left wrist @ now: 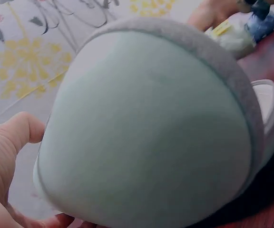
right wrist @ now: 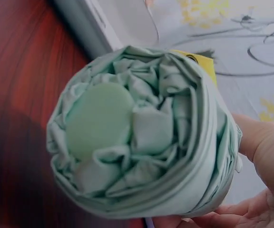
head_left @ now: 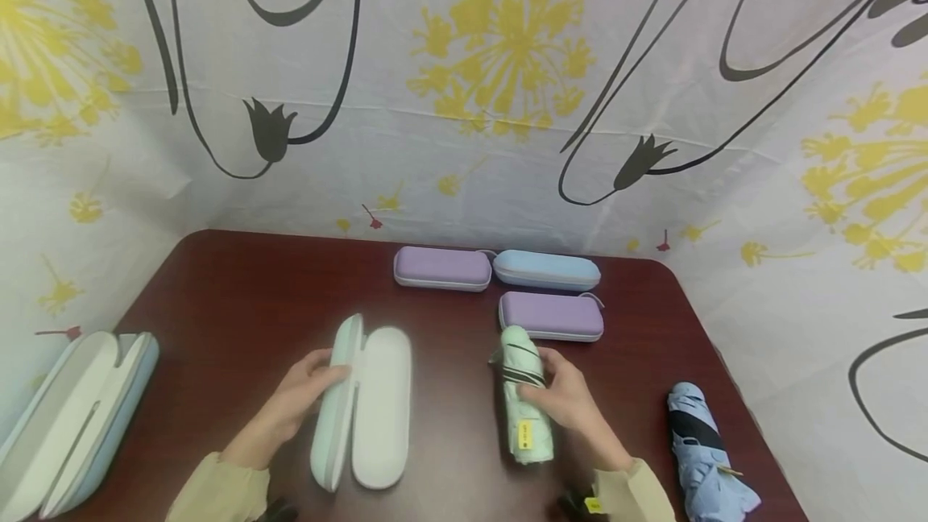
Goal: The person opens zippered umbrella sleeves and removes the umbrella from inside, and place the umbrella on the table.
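In the head view the left hand [head_left: 293,397] grips the outer side of an opened pale green case [head_left: 382,409], whose white inside shows. The case's green shell [left wrist: 146,128] fills much of the left wrist view, with the thumb and fingers at its edge. To the right, the right hand [head_left: 569,397] holds a folded mint green umbrella [head_left: 520,393] with dark stripes and a yellow tag, thumb across its upper side. The umbrella's gathered end [right wrist: 141,133] faces the right wrist camera, and the hand [right wrist: 265,166] wraps its far side.
Two purple cases [head_left: 442,268] [head_left: 551,316] and a blue case [head_left: 547,270] lie toward the table's back. An opened blue case [head_left: 80,425] stands at the far left. A folded blue umbrella [head_left: 703,453] lies at the right edge. Patterned cloth [head_left: 464,143] hangs behind the table.
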A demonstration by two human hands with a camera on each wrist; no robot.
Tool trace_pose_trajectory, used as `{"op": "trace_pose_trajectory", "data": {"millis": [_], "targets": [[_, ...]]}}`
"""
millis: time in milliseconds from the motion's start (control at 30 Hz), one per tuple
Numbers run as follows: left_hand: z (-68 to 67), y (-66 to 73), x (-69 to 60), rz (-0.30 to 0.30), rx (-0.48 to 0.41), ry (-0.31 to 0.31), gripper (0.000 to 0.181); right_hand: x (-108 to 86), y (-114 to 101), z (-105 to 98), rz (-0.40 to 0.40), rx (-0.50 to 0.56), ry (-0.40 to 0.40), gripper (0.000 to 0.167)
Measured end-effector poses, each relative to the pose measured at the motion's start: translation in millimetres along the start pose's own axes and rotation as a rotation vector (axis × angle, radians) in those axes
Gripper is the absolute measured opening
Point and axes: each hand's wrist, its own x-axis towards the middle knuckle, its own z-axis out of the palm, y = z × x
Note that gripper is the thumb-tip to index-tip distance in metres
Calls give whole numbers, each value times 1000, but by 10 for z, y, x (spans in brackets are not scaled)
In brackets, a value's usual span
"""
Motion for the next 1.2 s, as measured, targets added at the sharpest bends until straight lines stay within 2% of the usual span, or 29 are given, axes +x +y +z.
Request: {"op": "trace_pose_trajectory", "data": {"millis": [167, 333, 500, 633, 800, 967, 1067, 1200], "targets": [[-290, 10, -85, -28, 110, 40, 69, -102, 175, -250, 41, -109, 15, 57], [-650, 48, -164, -59, 251, 63, 74, -171, 380, -515, 78, -237, 45, 60], [-995, 72, -186, -74, 401, 97, 81, -236, 535, -767, 147, -366, 63, 65], [-1191, 53, -192, -71, 504, 137, 86, -270, 610, -904, 193, -439, 50, 70], [-1322, 23, -205, -36, 659, 203, 89, -287, 658, -986, 207, -497, 27, 72], [-1337, 8, -189, 73, 842, 268, 89, -304, 689, -1024, 224, -518, 14, 72], [-1338, -14, -182, 116, 892, 300, 88, -308, 703, -1040, 229, -529, 10, 72], [-1343, -50, -183, 122, 923, 329, 91, -306, 704, -1064, 245, -552, 11, 74]]}}
